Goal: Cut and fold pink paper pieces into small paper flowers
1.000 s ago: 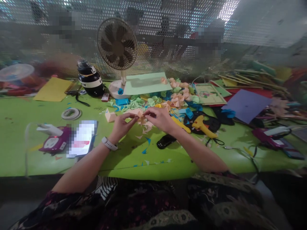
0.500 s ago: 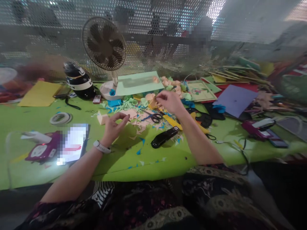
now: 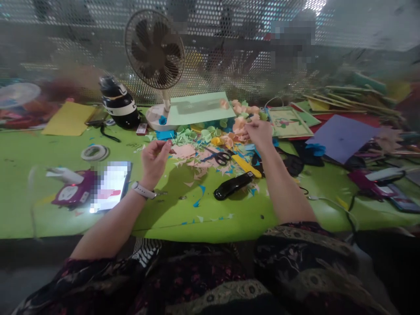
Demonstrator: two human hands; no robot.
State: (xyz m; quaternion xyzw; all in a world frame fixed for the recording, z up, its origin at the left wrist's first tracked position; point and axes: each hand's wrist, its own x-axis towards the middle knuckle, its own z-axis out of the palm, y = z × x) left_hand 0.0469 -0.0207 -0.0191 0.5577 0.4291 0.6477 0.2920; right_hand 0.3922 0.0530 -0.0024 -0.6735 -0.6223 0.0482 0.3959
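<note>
My right hand point(image 3: 261, 134) is at the back of the pile, its fingertips pinched on a peach paper flower point(image 3: 240, 124). My left hand point(image 3: 153, 161), with a white wristband, hangs over the left edge of the scraps. Its thumb and fingers are drawn together, and what they hold, if anything, is hidden. Between the hands lie green paper petals point(image 3: 187, 134), peach paper pieces point(image 3: 184, 151) and dark-handled scissors point(image 3: 222, 157). Closer to me are a yellow cutter point(image 3: 245, 165) and a black stapler point(image 3: 233, 186).
A fan point(image 3: 155, 50) stands behind a light green sheet point(image 3: 200, 108). Leftward are a black bottle point(image 3: 120, 107), a tape roll point(image 3: 94, 152), a lit phone point(image 3: 113, 186) and a purple device point(image 3: 74, 190). To the right are a purple sheet point(image 3: 343, 138), a framed picture point(image 3: 288, 122) and cables point(image 3: 331, 202).
The view has shifted, moving everything rightward. My right hand has gone farther right to the peach flowers. My left hand has drawn left with its fingers closer together; the peach paper block beside it no longer shows.
</note>
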